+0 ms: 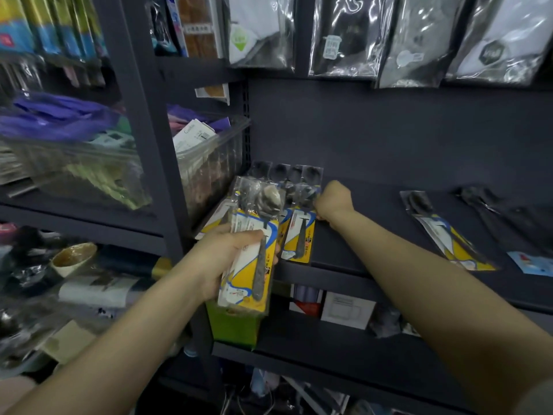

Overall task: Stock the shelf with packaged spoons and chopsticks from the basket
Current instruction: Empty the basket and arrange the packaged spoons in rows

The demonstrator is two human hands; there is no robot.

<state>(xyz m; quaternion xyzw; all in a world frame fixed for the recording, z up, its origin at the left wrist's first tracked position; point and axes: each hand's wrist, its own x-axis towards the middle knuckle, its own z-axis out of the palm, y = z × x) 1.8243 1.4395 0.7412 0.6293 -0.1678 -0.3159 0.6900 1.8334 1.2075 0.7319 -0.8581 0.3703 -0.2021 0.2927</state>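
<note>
My left hand grips a stack of packaged spoons with yellow and white cards, held upright in front of the dark shelf. My right hand reaches onto the shelf, its fingers curled at the right edge of a row of spoon packs lying at the shelf's left end. Whether it grips one is hidden behind the wrist. Another spoon pack lies flat further right, beside a dark pack. No basket is in view.
A clear bin of goods sits left of the shelf post. Bagged items hang above. A green box and white boxes stand on the shelf below. A blue card lies at the right.
</note>
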